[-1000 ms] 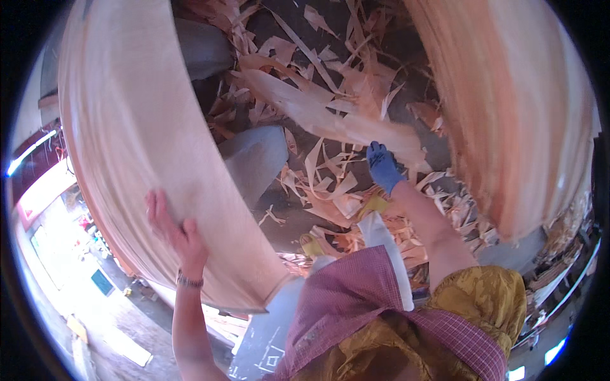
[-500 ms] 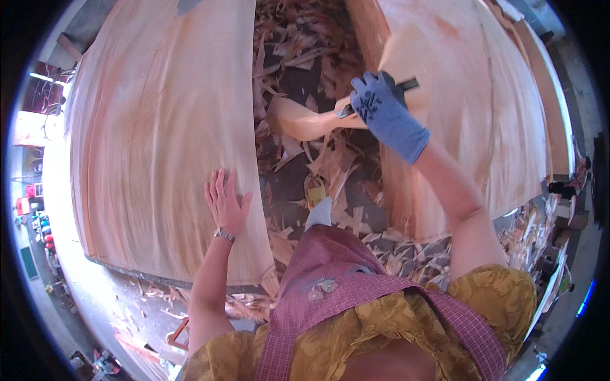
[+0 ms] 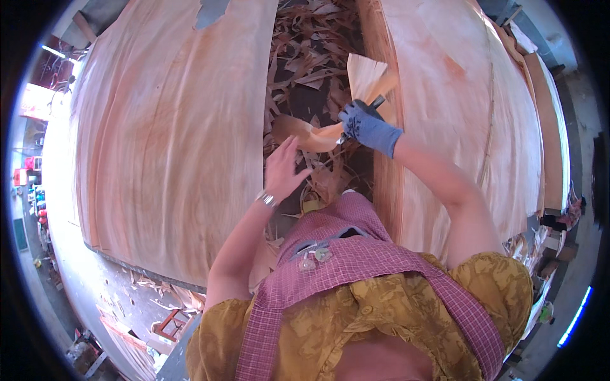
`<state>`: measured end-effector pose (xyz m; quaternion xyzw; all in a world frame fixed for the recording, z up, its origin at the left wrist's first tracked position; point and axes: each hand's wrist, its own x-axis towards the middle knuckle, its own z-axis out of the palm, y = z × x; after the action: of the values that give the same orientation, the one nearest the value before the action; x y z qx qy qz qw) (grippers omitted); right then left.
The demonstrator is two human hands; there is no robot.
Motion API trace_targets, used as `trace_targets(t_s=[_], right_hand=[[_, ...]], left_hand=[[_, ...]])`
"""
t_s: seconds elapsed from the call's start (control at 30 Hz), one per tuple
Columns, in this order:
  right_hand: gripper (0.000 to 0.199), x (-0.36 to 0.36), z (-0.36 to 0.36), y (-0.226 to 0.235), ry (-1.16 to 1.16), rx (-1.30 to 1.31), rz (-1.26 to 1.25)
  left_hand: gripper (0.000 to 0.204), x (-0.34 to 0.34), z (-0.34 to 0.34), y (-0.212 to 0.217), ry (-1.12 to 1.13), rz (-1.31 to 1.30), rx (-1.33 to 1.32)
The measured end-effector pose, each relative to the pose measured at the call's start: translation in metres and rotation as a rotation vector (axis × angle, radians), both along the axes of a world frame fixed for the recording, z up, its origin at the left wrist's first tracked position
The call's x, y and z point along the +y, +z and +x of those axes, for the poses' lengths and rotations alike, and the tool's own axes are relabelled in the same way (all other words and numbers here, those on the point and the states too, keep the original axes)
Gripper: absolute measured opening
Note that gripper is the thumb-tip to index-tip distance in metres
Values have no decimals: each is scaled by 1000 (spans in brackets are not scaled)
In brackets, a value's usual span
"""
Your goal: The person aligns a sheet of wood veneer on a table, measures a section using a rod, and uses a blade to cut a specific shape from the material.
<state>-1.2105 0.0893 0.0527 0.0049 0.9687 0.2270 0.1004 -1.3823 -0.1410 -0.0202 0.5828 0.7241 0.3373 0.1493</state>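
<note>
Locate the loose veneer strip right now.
Head view, upper centre: veneer strip over the scrap-filled gap, gripped by the gloved right hand, bare left hand just below.

Left hand (image 3: 283,170) bare, fingers spread open, wrist bent back, forearm rising from lower centre. Right hand (image 3: 363,126) in blue glove, fist closed in a grip, arm extended up and forward.
</note>
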Motion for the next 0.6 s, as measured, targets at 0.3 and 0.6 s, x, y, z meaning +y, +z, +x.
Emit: trace_targets(t_s=[0.3,0.6], right_hand=[[22,60,-10,-5,-10,233,-356],[40,144,49,10,-571,813,-857]], left_hand=[[19,205,6,-43,-114,-265,-9],[20,374,-87,44,96,22,-652]])
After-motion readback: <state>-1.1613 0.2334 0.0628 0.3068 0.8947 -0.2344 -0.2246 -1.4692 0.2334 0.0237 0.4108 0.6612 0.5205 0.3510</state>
